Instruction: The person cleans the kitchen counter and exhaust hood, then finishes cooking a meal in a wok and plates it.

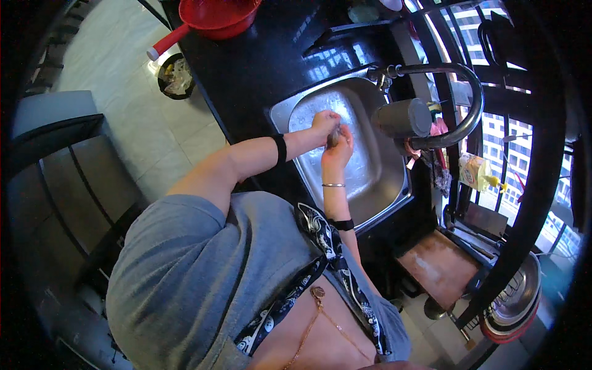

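Observation:
Over the stainless steel sink basin (358, 185), both of my hands come together at a small brownish item (334, 137), too small and partly covered to name. My left hand (326, 122) reaches in from the left, its fingertips pinched at the item's upper end. Just below it, my right hand (338, 151) holds the item in curled fingers; a metal bangle circles that wrist. Black bands are around both forearms. A curved metal faucet (476, 101) rises beyond the basin's right side. Water drops or bubbles show on the basin's bottom.
A red plastic dipper (222, 27) sits on the black countertop (249, 74). Beside the faucet is a grey cylindrical container (402, 118). A wooden cutting board (439, 268) and stacked metal bowls (518, 296) are at lower right. A bin (177, 77) stands on the floor.

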Motion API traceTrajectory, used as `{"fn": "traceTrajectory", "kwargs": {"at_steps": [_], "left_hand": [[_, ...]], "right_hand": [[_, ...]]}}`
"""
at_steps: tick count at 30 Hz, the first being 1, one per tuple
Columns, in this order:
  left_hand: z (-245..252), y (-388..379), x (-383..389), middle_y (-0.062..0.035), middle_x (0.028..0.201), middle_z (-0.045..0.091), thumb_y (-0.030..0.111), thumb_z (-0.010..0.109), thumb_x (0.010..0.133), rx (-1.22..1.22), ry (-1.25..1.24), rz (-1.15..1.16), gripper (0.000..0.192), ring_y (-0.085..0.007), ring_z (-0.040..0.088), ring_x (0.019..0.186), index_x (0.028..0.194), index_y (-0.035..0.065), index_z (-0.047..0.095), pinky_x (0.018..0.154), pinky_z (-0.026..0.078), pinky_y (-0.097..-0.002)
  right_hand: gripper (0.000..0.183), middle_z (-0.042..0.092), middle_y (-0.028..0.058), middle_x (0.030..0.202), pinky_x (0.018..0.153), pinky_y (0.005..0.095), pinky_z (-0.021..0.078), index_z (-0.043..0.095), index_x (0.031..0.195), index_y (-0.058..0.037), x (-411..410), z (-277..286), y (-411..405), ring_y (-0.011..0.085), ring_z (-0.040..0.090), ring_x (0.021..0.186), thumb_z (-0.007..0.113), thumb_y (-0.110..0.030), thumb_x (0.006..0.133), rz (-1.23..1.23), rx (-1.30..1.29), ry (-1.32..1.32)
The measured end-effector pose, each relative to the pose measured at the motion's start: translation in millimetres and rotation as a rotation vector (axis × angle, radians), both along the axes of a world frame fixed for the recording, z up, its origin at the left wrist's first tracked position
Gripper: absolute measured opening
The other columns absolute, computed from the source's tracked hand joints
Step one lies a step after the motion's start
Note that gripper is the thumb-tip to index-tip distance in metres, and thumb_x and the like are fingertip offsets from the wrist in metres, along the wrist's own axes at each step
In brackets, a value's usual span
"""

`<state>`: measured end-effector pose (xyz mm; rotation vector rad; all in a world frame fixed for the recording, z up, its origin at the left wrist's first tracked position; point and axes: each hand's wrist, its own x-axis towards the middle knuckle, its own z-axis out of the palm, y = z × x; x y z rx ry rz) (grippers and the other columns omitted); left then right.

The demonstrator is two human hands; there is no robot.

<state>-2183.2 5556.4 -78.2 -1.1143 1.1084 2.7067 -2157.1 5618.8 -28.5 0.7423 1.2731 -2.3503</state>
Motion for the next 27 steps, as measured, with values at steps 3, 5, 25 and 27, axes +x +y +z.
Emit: {"fn": "traceTrajectory", "kwargs": {"at_steps": [3, 5, 25, 27], "left_hand": [[-11, -9, -10, -0.0071, 0.078, 0.058, 0.005, 0.058, 0.077, 0.314, -0.044, -0.195, 0.006, -0.0175, 0.056, 0.069, 0.083, 0.0044, 0.057, 0.061, 0.048, -0.0320], [-22, -18, -12, -0.0045, 0.080, 0.058, 0.014, 0.056, 0.083, 0.672, 0.059, -0.546, 0.010, -0.0148, 0.056, 0.067, 0.089, 0.0068, 0.055, 0.057, 0.050, -0.0311], [9, -11, -9, -0.0030, 0.076, 0.060, 0.032, 0.052, 0.085, -0.413, 0.238, -1.518, 0.027, -0.0148, 0.056, 0.064, 0.097, 0.0079, 0.059, 0.058, 0.048, -0.0318], [3, -12, -8, -0.0029, 0.076, 0.060, 0.032, 0.052, 0.085, -0.378, 0.247, -1.525, 0.028, -0.0147, 0.056, 0.064, 0.097, 0.0078, 0.059, 0.058, 0.048, -0.0318]], "right_hand": [[0.017, 0.055, 0.0063, 0.099, 0.094, 0.0395, 0.0364, 0.059, 0.071, -0.0059, 7, 0, 0, 0.0227, 0.049, 0.102, 0.047, 0.006, 0.072, 0.035, 0.442, 0.466], [0.019, 0.057, 0.0051, 0.078, 0.091, 0.0399, 0.0369, 0.053, 0.050, -0.0079, 9, 8, 5, 0.0241, 0.052, 0.091, 0.049, 0.008, 0.060, 0.247, 0.884, 0.978], [0.024, 0.056, -0.0021, 0.081, 0.082, 0.0334, 0.0361, 0.062, 0.084, -0.0115, 14, -5, 33, 0.0188, 0.048, 0.091, 0.053, -0.025, 0.067, 1.672, 1.138, 2.049], [0.025, 0.057, 0.0010, 0.084, 0.082, 0.0349, 0.0365, 0.061, 0.089, -0.0114, 12, -9, 30, 0.0201, 0.048, 0.090, 0.051, -0.024, 0.071, 1.678, 1.123, 2.087]]}}
